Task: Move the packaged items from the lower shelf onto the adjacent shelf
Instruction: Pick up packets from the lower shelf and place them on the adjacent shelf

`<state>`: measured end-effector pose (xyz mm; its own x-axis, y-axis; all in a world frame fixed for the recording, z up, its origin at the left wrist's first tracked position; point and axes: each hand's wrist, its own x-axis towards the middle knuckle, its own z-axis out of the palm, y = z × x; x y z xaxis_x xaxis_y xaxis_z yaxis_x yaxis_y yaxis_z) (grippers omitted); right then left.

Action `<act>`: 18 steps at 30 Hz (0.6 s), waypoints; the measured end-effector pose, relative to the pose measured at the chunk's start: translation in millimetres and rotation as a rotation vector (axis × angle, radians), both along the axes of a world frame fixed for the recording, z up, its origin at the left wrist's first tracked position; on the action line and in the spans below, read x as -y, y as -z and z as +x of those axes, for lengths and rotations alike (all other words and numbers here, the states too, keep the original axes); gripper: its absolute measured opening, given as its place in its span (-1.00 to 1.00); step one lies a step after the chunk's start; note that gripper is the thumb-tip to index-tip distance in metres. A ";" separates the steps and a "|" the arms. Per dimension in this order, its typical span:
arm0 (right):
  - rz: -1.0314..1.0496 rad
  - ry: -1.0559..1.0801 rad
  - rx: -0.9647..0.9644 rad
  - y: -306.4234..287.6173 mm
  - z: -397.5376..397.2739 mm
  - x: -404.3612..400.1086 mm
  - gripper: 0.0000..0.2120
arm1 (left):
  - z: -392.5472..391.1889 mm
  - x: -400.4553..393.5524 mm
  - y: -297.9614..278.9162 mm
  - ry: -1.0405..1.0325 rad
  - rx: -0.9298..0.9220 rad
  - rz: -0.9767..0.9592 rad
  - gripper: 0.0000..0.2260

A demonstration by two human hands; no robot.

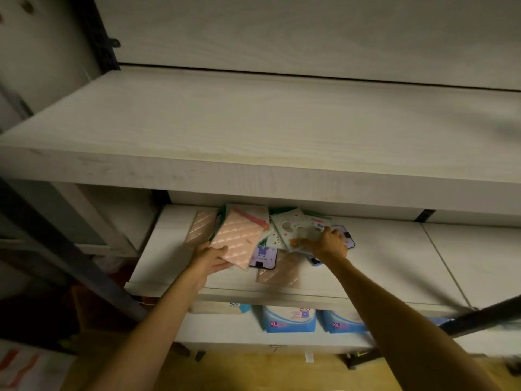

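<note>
On the lower white shelf (pixel 380 249): left hand (pixel 210 259) grips quilted pink flat packet (pixel 236 240); right hand (pixel 329 244) pinches pale patterned packet (pixel 296 228), probably to lift both.

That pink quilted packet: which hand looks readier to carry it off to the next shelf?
The left hand. It already grips the pink quilted packet at its near corner, tilted above the pile. The right hand is busy on the pale patterned packets farther right.
</note>
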<state>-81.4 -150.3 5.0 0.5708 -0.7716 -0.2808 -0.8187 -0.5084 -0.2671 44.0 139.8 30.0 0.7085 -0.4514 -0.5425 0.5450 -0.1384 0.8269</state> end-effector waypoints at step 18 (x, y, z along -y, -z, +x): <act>0.688 0.374 0.518 -16.9 -11.7 -5.3 -0.52 | -5.9 -12.6 -7.9 0.060 -0.071 -0.102 -0.53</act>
<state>-93.1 -145.0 21.9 0.5009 -0.6890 -0.5239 -0.5916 0.1693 -0.7882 38.1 152.4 37.9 0.6401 -0.5472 -0.5393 0.5958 -0.0897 0.7981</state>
